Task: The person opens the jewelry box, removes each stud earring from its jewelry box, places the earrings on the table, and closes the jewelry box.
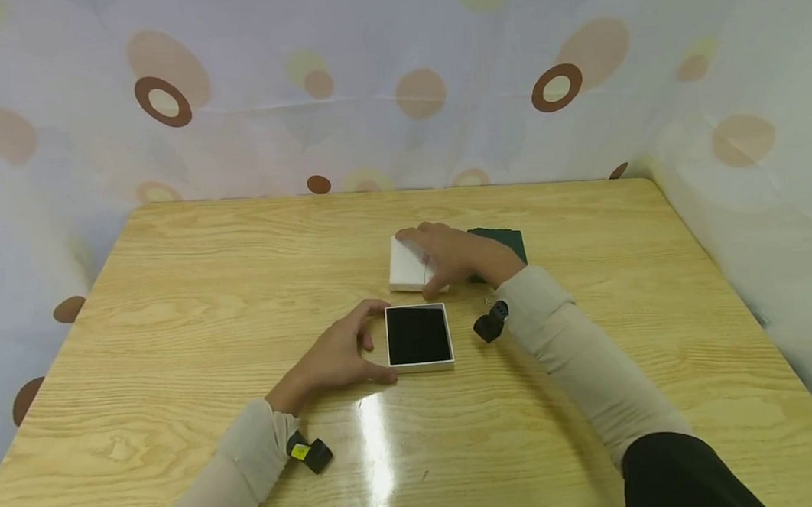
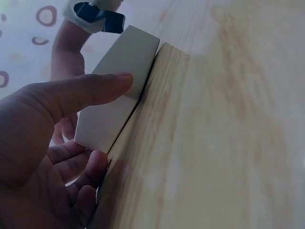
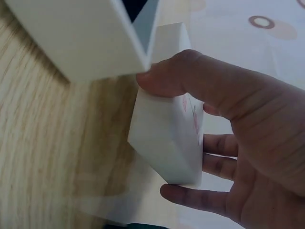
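Observation:
A shallow white box with a black inside lies near the middle of the table. My left hand holds it at its left side, the thumb against one side wall and the fingers by the far corner. Farther back is a white box lid with a faint pink print on its top, seen in the right wrist view. My right hand grips this lid from above, thumb on the near side and fingertips on the opposite side. The hand hides part of the lid in the head view.
A flat dark green thing lies behind my right wrist, partly hidden. The wooden table reaches back to a spotted curtain. Black wrist cameras hang under both sleeves.

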The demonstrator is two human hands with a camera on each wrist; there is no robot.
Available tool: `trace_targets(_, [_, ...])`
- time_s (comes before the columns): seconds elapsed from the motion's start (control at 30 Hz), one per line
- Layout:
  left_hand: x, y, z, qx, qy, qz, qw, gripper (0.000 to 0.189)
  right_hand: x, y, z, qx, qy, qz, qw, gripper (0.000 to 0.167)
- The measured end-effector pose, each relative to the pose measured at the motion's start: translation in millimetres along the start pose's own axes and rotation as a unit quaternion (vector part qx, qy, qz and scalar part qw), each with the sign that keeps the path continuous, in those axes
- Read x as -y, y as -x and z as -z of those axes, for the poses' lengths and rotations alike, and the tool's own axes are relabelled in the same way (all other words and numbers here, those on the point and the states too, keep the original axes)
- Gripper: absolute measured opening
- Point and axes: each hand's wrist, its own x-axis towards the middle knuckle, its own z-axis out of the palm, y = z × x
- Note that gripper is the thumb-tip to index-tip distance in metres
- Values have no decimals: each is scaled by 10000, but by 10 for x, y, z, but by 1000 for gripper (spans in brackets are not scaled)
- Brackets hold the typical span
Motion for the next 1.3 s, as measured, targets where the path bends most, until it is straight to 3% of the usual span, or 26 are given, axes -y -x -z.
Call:
trace_targets(0.27, [-10,-29,38,-57,-65,-23,10000,98,203,345,105,-392,-69,317,9987,98])
trace_targets(0.5, [-9,-24,67,-13,39,7,10000,98,404,616,-87,-298,-402,782,9957,97])
trace_targets(0.77, [16,-4,61,-15,110,35,9999,98,564,715,-314,-191,-222,758,9967,94])
trace_targets(1.1, [13,30,30,-57,54,34,10000,103,655,784,-435,-403,-146,641,9970,93])
trace_targets(1.3, [19,32,41,34,-125,-75,9999,105,671,773,-510,-336,-159,542,9978,93])
